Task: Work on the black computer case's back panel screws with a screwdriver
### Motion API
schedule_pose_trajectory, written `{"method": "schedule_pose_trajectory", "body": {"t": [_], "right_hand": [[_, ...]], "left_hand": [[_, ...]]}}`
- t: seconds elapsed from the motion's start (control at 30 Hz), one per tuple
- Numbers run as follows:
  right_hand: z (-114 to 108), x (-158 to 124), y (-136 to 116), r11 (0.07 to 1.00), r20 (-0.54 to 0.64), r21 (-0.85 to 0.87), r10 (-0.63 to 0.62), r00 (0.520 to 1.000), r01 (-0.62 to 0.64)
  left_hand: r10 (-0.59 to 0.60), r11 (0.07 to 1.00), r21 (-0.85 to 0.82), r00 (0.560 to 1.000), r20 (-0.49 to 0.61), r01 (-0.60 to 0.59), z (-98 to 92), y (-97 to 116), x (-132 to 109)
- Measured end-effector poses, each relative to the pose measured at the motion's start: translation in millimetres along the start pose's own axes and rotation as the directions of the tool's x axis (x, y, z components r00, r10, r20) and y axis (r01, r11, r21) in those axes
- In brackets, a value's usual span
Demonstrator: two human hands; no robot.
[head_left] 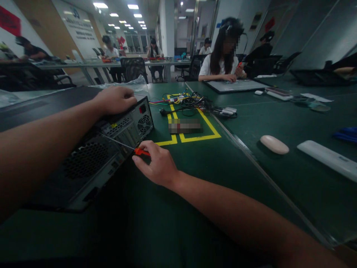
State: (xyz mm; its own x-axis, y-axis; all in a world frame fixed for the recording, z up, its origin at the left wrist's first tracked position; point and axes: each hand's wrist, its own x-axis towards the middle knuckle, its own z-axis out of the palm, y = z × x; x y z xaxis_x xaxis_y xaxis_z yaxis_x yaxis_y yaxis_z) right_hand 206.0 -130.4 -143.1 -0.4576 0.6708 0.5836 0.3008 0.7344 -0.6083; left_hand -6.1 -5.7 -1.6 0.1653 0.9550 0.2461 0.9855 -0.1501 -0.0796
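Note:
A black computer case [92, 160] lies on the green table at the left, its rear panel with vents and ports facing me. On the top edge of the case near its rear corner rests my left hand [118, 99], fingers curled over; whether it grips anything there is hidden. My right hand [156, 162] holds a screwdriver [141, 152] by its orange handle, between thumb and fingers. The thin metal shaft points up and left to the rear panel; its tip is near the panel's upper left part, contact too small to tell.
Black cables [196, 101] lie beyond the case, by yellow tape [200, 138] and a blurred dark object [185, 126]. At right are a beige mouse [275, 144] and a long white object [326, 158]. A person [223, 56] sits opposite at a flat panel [232, 85].

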Motion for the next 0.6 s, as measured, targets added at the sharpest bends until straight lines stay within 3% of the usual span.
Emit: {"method": "schedule_pose_trajectory", "body": {"t": [0.6], "right_hand": [[0.0, 0.0, 1.8, 0.999, 0.029, -0.052, 0.003, 1.000, -0.002]], "left_hand": [[-0.038, 0.999, 0.013, 0.999, 0.021, 0.038, -3.2, 5.2, -3.4]]}}
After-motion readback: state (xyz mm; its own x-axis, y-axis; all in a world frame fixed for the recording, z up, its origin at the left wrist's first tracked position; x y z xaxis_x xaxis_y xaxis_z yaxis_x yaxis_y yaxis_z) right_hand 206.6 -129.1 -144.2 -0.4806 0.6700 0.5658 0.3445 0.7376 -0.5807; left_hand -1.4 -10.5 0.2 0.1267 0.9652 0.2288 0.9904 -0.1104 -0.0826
